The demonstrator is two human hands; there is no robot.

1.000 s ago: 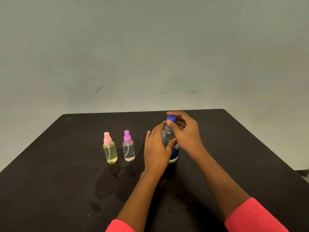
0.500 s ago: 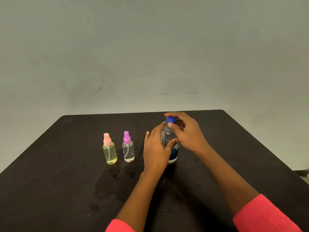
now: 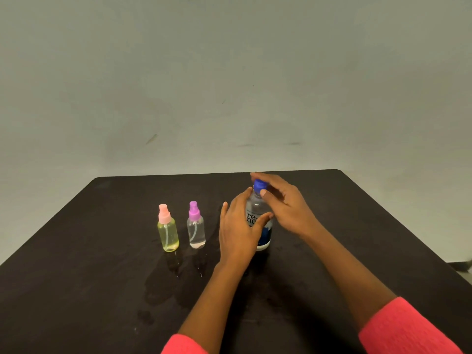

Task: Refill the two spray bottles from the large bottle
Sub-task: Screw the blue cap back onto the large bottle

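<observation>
the large bottle (image 3: 257,209) is stood upright near the middle of the table (image 3: 76,277), its body gripped by the left hand (image 3: 238,231), its blue cap (image 3: 259,184) pinched by the right hand (image 3: 287,209). at its nine o'clock the purple-topped spray bottle (image 3: 196,229) is set, the pink-topped spray bottle (image 3: 168,232) beyond.

A dark matte desk (image 3: 76,290) spreads beneath the left hand (image 3: 237,231) and right hand (image 3: 288,210). Beyond them stands a plain, pale grey-green wall (image 3: 229,72) with faint scuffs; light is dim and even.
</observation>
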